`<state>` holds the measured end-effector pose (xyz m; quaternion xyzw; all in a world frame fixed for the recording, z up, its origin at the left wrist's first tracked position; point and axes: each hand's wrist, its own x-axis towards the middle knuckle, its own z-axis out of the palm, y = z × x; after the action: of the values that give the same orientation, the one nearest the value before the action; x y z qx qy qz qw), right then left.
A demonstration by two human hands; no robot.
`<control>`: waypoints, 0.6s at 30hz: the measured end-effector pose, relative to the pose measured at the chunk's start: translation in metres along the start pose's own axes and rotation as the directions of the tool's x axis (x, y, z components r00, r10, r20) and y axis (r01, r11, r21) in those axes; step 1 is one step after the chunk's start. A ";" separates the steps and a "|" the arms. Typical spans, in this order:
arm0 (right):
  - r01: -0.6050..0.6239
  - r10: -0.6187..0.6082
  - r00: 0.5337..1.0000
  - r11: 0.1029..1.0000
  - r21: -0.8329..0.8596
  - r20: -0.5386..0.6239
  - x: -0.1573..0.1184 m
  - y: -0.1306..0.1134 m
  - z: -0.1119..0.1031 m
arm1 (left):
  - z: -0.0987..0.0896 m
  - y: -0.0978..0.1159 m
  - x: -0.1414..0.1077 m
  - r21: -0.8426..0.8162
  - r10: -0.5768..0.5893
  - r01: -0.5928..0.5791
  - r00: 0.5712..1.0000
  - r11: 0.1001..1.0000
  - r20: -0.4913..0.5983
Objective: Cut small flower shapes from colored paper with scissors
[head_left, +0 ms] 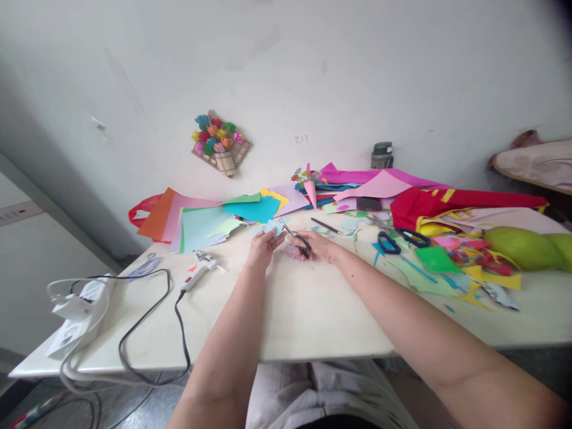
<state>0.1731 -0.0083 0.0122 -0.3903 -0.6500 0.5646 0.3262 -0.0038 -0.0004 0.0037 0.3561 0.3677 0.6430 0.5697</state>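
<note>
Near the middle of the table, my left hand [265, 246] pinches a small piece of light blue paper [273, 227]. My right hand [313, 245] is wrapped round a pair of scissors [302, 241] with dark handles. Their blades [285, 226] point up and left, close beside the blue paper; whether they touch it I cannot tell. Just beyond the hands lie a black pen [326, 225] and small paper scraps. A pink paper cone with paper flowers [310, 189] stands farther back.
Coloured paper sheets [201, 229] spread at the back left. A white glue gun [199, 273] lies left, its black cord running to a power strip [80, 316]. Right are blue-handled scissors [404, 238], paper scraps [437, 260], red cloth [447, 205] and green fruit [521, 247].
</note>
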 end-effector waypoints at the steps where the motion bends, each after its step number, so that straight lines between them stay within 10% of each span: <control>1: 0.003 -0.003 1.000 1.000 0.013 0.006 0.001 0.001 0.000 | 0.000 0.000 0.000 -0.005 -0.006 0.006 1.000 1.000 -0.003; 18: 0.017 -0.017 1.000 0.998 0.064 -0.002 0.003 0.005 0.005 | 0.007 -0.005 0.003 -0.058 -0.053 0.049 0.996 0.997 -0.071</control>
<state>0.1684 -0.0081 0.0063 -0.3744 -0.6346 0.5821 0.3440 0.0047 0.0036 0.0030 0.3070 0.3787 0.6508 0.5820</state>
